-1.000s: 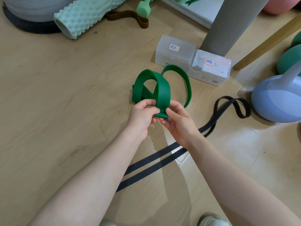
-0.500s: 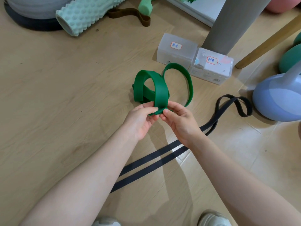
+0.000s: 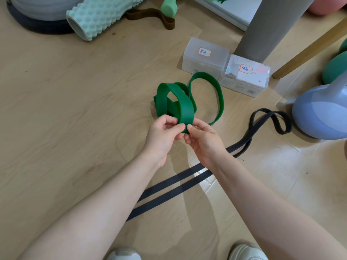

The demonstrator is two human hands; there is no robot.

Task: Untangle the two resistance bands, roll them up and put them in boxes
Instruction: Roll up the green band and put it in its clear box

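Note:
A wide green resistance band [image 3: 185, 107] stands in loose loops above the wooden floor. My left hand [image 3: 162, 133] and my right hand [image 3: 203, 140] both pinch its near end between thumb and fingers, fingertips almost meeting. A second loop of the green band curves away to the right. The black resistance band [image 3: 176, 188] lies flat on the floor under my right forearm, running to a looped end near the blue weight. Two translucent plastic boxes stand beyond: one with a red-framed label [image 3: 205, 59], the other [image 3: 246, 76] to its right.
A mint foam roller [image 3: 97, 17] and a brown band [image 3: 150, 15] lie at the back left. A grey post [image 3: 270, 25], a wooden leg [image 3: 308, 49] and a blue kettlebell [image 3: 321, 113] stand at the right. My shoes show at the bottom edge.
My fingers have curled the green band's near end further inward, so the front loop has become smaller and tighter. The black band has not moved.

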